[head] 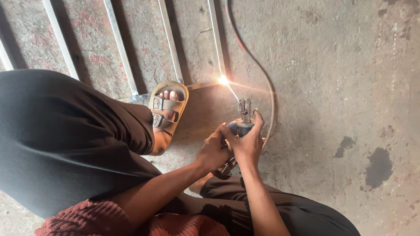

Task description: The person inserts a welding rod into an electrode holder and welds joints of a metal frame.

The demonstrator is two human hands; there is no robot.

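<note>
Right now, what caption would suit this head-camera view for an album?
Both hands, left hand and right hand, grip an electrode holder; its welding rod sparks on a metal frame.

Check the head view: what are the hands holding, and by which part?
Both hands grip one dark welding electrode holder by its handle: left hand on the lower end, right hand nearer the metal clamp, whose thin rod meets a bright spark.

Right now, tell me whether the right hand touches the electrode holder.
Touching. The head view shows the right hand wrapped around the electrode holder, with no gap.
</note>
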